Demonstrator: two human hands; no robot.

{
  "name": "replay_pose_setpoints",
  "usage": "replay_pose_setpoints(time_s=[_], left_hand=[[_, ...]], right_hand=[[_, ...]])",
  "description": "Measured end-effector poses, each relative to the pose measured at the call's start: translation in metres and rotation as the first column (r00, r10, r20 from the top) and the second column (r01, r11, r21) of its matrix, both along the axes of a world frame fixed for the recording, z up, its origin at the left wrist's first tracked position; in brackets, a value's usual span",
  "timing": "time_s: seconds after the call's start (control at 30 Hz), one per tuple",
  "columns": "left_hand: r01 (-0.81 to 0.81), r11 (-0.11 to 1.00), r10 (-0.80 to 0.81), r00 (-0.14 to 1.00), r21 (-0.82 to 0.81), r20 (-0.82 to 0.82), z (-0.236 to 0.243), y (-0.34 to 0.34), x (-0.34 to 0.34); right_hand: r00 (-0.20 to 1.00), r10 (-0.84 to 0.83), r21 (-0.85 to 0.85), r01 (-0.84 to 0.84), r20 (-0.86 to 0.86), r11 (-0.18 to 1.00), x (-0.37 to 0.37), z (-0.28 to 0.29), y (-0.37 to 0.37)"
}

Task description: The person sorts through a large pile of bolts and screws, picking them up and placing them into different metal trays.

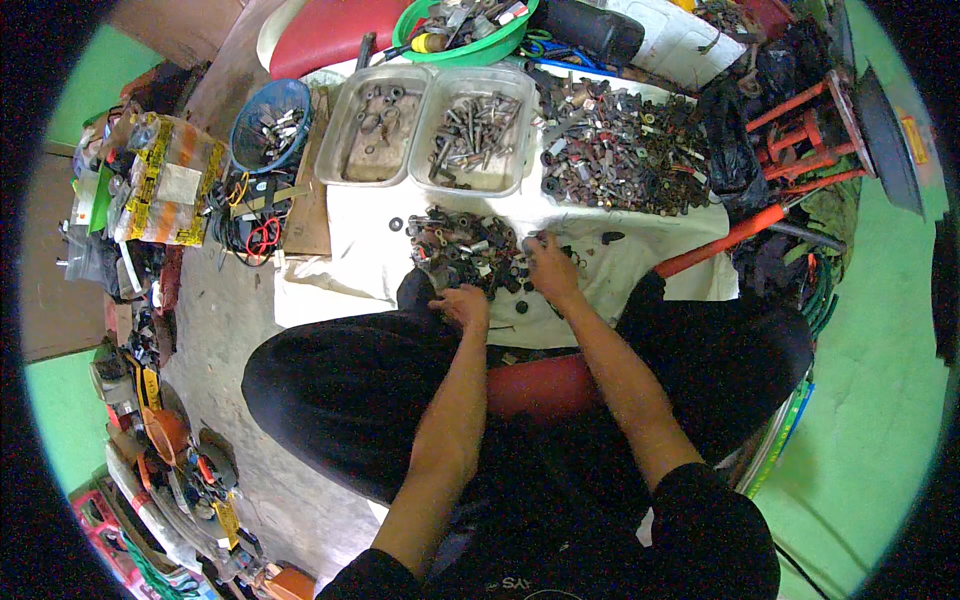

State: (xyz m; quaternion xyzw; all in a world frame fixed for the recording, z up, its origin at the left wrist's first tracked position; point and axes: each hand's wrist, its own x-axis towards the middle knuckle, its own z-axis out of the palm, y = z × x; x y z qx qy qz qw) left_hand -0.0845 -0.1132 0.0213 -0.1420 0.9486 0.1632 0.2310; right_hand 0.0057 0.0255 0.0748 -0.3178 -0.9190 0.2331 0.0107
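Observation:
A pile of small mixed metal and plastic hardware pieces (465,245) lies on a white cloth (355,235) in front of me. My left hand (463,306) is low at the pile's near edge, beside my dark-clad foot. Its fingers look loosely apart, and I make out nothing in them. At the pile's right edge, the fingers of my right hand (552,268) are bent together around something small and dark that I cannot make out. A few loose dark round pieces (521,307) lie between the hands.
Beyond the pile stand a clear tub with a few rings (335,150) and a clear tub of bolts (427,165). A larger heap of hardware (625,150) spreads at right. Around these are a blue basket (238,135), a green basin (480,55) and a red-orange metal bar (722,240).

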Motion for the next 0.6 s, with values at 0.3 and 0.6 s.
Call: replay_pose_setpoints(time_s=[0.3, 0.6], left_hand=[[0.133, 0.929, -0.161, 0.985, 0.346, 0.053, 0.018, -0.025, -0.006], [0.078, 0.797, -0.085, 0.996, 0.599, -0.017, 0.023, -0.010, -0.002]], right_hand=[[0.932, 0.274, -0.247, -0.214, 0.238, 0.945, -0.020, -0.006, -0.044], [0.969, 0.200, -0.216, -0.166, 0.143, 0.962, 0.004, -0.029, -0.024]])
